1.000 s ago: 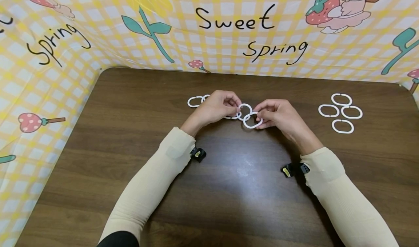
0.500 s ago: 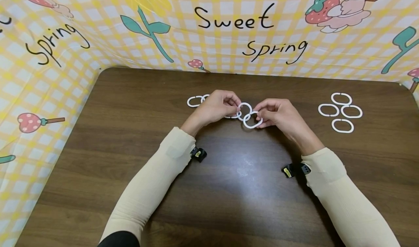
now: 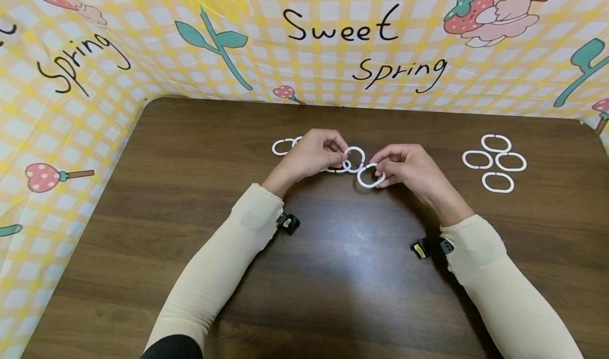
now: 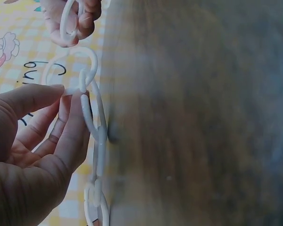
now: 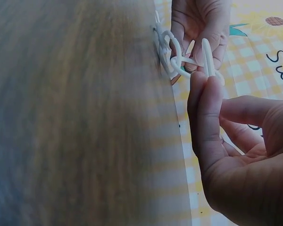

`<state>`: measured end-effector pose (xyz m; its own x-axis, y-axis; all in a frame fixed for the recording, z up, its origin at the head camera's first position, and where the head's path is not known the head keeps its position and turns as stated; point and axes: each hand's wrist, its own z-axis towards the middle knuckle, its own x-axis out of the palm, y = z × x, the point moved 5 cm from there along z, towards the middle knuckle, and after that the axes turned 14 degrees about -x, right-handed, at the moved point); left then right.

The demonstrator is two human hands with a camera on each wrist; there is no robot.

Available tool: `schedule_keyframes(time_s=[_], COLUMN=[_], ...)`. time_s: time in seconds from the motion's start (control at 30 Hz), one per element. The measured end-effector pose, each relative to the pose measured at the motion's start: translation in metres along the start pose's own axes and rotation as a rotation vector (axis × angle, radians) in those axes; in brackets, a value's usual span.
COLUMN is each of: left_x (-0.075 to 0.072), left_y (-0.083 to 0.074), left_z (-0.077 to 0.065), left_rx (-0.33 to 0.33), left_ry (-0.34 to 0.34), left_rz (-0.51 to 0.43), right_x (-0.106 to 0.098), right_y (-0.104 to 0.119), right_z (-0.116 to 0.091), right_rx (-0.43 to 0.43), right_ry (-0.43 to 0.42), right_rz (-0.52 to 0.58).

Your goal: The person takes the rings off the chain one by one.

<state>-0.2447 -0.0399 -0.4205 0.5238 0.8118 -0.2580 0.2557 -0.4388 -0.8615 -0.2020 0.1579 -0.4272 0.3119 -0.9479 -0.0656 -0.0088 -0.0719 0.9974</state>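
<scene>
My left hand (image 3: 309,155) pinches the end link (image 3: 363,158) of a white plastic chain between thumb and fingers. That link stands up and passes through the neighbouring link; more chain (image 4: 100,155) trails behind the hand, partly hidden by it. My right hand (image 3: 411,168) pinches a loose white oval link (image 3: 359,179) by its right side, close to the end link. In the left wrist view this loose link (image 4: 63,23) shows apart from the chain. The right wrist view shows it edge-on (image 5: 207,54) at the fingertips.
Several white oval links (image 3: 511,169), each with a small gap, lie grouped on the brown table (image 3: 333,274) to the right. The chain's far end (image 3: 280,153) lies left of my left hand. A yellow checked cloth (image 3: 328,79) rises behind the table.
The link in my right hand has shifted slightly right and down, so it overlaps the end link less than before. My left hand has barely moved; the end link tilts slightly up and left.
</scene>
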Motion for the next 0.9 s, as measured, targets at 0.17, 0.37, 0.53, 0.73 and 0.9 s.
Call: schedule_keyframes(time_s=[0.17, 0.37, 0.53, 0.73, 0.9], left_x=[-0.002, -0.002, -0.001, 0.0, 0.0], left_y=[-0.001, 0.0, 0.0, 0.0, 0.0], left_z=[-0.002, -0.002, -0.003, -0.002, -0.003], left_rx=[0.003, -0.011, -0.013, 0.011, 0.01], left_ry=[-0.004, -0.003, 0.014, 0.026, 0.025], left_rz=[0.007, 0.02, 0.011, 0.009, 0.005], right_x=[-0.003, -0.007, -0.014, -0.027, -0.042], right_y=[-0.001, -0.002, 0.001, 0.002, 0.003], right_z=[0.0, -0.001, -0.004, -0.009, -0.016], right_rx=[-0.004, -0.003, -0.005, -0.017, -0.033], right_ry=[-0.006, -0.01, -0.02, -0.037, -0.075], right_rz=[-0.007, -0.051, -0.1, -0.1, -0.073])
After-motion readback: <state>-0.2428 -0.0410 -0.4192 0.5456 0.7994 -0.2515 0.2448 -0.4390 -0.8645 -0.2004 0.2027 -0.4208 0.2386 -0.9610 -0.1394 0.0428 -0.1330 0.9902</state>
